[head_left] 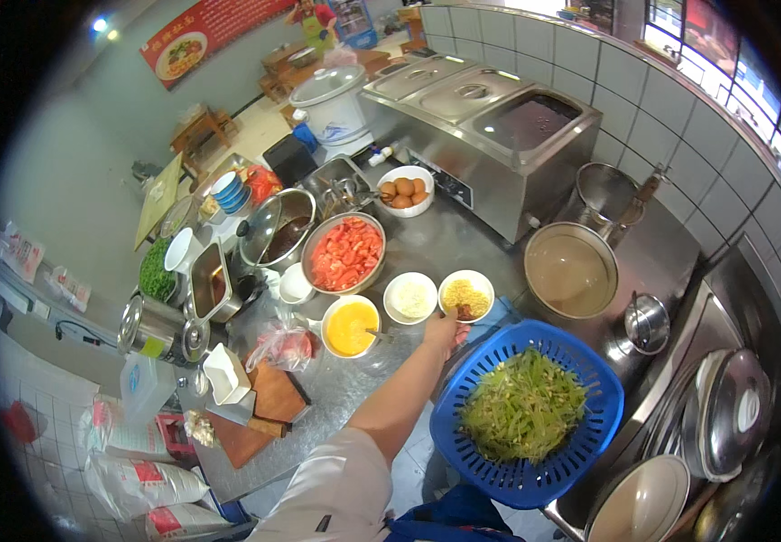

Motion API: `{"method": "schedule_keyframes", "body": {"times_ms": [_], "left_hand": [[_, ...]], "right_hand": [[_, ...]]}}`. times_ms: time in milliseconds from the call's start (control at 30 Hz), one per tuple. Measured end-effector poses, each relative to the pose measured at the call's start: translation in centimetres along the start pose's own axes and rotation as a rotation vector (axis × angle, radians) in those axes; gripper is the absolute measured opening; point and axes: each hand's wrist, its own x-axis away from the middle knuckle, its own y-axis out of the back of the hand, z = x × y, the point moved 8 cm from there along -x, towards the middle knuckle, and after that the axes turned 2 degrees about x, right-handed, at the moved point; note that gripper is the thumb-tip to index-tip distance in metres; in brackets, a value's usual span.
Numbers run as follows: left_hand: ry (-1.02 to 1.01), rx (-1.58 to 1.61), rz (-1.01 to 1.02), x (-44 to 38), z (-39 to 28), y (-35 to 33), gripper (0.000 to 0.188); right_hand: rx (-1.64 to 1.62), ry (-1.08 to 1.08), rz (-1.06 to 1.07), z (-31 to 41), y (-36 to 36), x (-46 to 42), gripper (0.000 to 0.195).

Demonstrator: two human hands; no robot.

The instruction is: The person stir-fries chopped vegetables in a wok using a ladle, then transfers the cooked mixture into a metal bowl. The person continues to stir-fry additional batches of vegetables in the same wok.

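My left hand [443, 333] reaches out from the lower left and grips the near rim of a white bowl [467, 295]. Yellow minced food, perhaps garlic, and a little dark red seasoning lie in that bowl. Just left of it is a second white bowl [410, 299] of pale chopped food. Beaten egg [350, 325] fills another white bowl farther left, with a utensil in it. A blue plastic basket [445, 433] of shredded green vegetable [526, 406] lies right of my forearm. My right hand is out of view.
Chopped tomatoes [346, 254] fill a metal bowl. Brown eggs [404, 192] sit in a white bowl beside a stainless-steel food warmer [485, 115]. A pot of cloudy liquid [570, 271] stands right. A cleaver [255, 417] rests on a wooden board [279, 393]. A person [312, 24] stands far back.
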Motion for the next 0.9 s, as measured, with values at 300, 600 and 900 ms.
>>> {"method": "schedule_keyframes", "body": {"times_ms": [300, 600, 900], "left_hand": [[-0.218, -0.247, 0.023, 4.8, -5.9, -2.6, 0.017], [-0.187, -0.495, 0.608, 35.1, 1.9, -4.3, 0.021], [0.178, -0.822, 1.208, 58.5, 25.4, -4.7, 0.031]], "right_hand": [[-0.113, 0.099, -0.127, 0.2, -1.0, 2.3, 0.038], [-0.513, 0.968, -0.77, 4.6, -4.5, 17.0, 0.059], [-0.694, 1.014, -1.52, -11.6, -14.6, 33.5, 0.058]]}}
